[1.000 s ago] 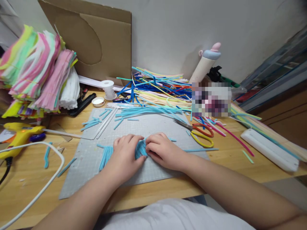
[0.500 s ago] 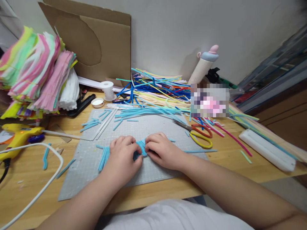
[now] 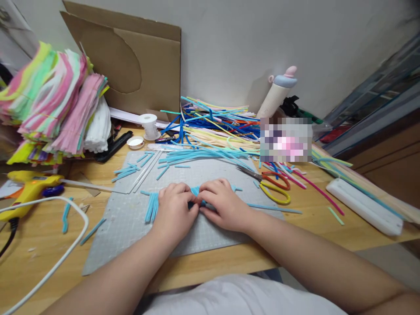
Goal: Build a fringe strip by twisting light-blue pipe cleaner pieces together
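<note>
My left hand [image 3: 175, 208] and my right hand [image 3: 221, 205] meet over the grey cutting mat [image 3: 114, 236]. Their fingers are closed on a row of light blue pipe cleaners [image 3: 151, 208] bent side by side over a crosswise strand. The row's left part hangs out past my left hand; its middle is mostly hidden under the fingers. One long blue pipe cleaner [image 3: 275, 208] runs out to the right beyond my right wrist. Scissors [image 3: 274, 194] with orange and yellow handles lie at the mat's right edge.
A yellow glue gun [image 3: 29, 188] with a white cable [image 3: 85, 218] stands at left. Short blue pieces [image 3: 126, 171] and clear glue sticks [image 3: 146, 171] lie on the mat. Behind are piled pipe cleaners [image 3: 223, 124], a thread spool [image 3: 149, 124], cardboard [image 3: 157, 65] and a bottle [image 3: 275, 92].
My fingertips have come closer together, covering more of the row's middle. The row's left end has shifted right and looks flatter. Both hands keep their grip.
</note>
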A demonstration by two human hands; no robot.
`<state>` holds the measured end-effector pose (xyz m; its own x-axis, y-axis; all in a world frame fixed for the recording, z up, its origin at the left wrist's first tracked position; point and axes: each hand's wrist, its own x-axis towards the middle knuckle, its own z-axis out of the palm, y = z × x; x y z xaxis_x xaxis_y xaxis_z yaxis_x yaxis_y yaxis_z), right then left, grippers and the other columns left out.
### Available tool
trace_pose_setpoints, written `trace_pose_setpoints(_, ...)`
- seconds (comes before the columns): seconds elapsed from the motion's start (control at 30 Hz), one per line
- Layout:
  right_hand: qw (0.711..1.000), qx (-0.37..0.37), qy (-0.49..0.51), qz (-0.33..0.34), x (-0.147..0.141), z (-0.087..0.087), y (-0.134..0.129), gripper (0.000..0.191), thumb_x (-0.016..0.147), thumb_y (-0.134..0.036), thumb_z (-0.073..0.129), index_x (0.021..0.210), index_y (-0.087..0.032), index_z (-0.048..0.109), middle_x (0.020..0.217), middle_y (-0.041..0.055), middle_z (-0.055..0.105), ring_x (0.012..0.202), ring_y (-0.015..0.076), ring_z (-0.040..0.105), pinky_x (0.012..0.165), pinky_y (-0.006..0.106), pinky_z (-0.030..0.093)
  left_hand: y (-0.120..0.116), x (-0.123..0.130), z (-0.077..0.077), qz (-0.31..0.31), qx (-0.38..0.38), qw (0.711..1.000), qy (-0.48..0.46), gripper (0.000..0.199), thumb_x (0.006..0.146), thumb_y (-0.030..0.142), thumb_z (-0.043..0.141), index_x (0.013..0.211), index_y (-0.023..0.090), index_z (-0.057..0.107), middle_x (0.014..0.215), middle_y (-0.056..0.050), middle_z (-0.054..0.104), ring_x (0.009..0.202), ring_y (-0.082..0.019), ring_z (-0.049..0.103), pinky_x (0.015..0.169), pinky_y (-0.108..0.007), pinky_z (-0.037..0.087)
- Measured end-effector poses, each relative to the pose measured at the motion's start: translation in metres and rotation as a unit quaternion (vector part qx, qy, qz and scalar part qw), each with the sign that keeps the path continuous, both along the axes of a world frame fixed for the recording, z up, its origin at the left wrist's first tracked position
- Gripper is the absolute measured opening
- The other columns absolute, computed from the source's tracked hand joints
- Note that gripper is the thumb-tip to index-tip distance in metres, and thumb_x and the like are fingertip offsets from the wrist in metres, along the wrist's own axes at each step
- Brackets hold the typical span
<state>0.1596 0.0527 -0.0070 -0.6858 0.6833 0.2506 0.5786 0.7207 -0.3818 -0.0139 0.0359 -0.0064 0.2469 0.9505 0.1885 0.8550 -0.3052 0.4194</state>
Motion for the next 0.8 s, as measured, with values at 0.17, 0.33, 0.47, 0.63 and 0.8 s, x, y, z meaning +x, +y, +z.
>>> trace_pose_setpoints(0.17,0.999,0.013,-0.022,-0.023,-0.0055,-0.0034,-0.0040,0.019,0.080,-0.015,0.052,0.097,-0.020,0.058,0.101,0.0065,0.058,0.096,0.0220,0.046,0.088,0.039,0.026,0.0002,-0.0007,0.0004,0.010,-0.022,1.000,-0.007,0.014,0.076,0.024,0.057,0.069,0.026,0.069,0.083,-0.001,0.063,0.087,-0.022,0.055,0.077,-0.041,0.036)
trace_pose_setpoints(0.33,0.997,0.031,-0.031,-0.063,-0.0076,-0.0033,-0.0066,0.011,0.080,-0.018,0.054,0.089,-0.021,0.058,0.101,0.0060,0.059,0.096,0.0227,0.045,0.089,0.042,0.022,-0.0006,0.0012,0.0027,0.014,-0.025,1.000,-0.010,0.014,0.075,0.022,0.056,0.066,0.024,0.066,0.083,-0.001,0.063,0.088,-0.023,0.055,0.079,-0.040,0.036)
trace_pose_setpoints(0.47,0.995,0.026,-0.033,-0.093,-0.0069,-0.0023,-0.0063,0.008,0.079,-0.016,0.055,0.085,-0.020,0.057,0.099,0.0050,0.059,0.096,0.0219,0.046,0.090,0.041,0.022,-0.0027,0.0004,0.0048,0.013,-0.025,0.999,-0.019,0.012,0.072,0.019,0.055,0.066,0.023,0.064,0.084,-0.001,0.064,0.090,-0.022,0.056,0.081,-0.040,0.036)
trace_pose_setpoints(0.63,0.997,0.017,-0.023,-0.072,-0.0063,-0.0035,-0.0052,0.015,0.080,-0.017,0.056,0.093,-0.023,0.059,0.102,0.0037,0.058,0.098,0.0209,0.046,0.090,0.041,0.022,-0.0042,0.0005,0.0059,0.012,-0.029,0.999,-0.016,0.011,0.073,0.019,0.054,0.068,0.023,0.063,0.086,-0.001,0.064,0.091,-0.022,0.056,0.083,-0.040,0.034)
trace_pose_setpoints(0.8,0.998,0.018,-0.020,-0.063,-0.0057,-0.0052,-0.0037,0.008,0.084,-0.019,0.054,0.090,-0.022,0.059,0.099,0.0023,0.058,0.096,0.0191,0.047,0.090,0.039,0.022,-0.0058,-0.0056,0.0070,0.009,-0.023,1.000,-0.007,0.008,0.072,0.021,0.056,0.077,0.023,0.062,0.096,-0.001,0.064,0.098,-0.022,0.054,0.086,-0.041,0.032)
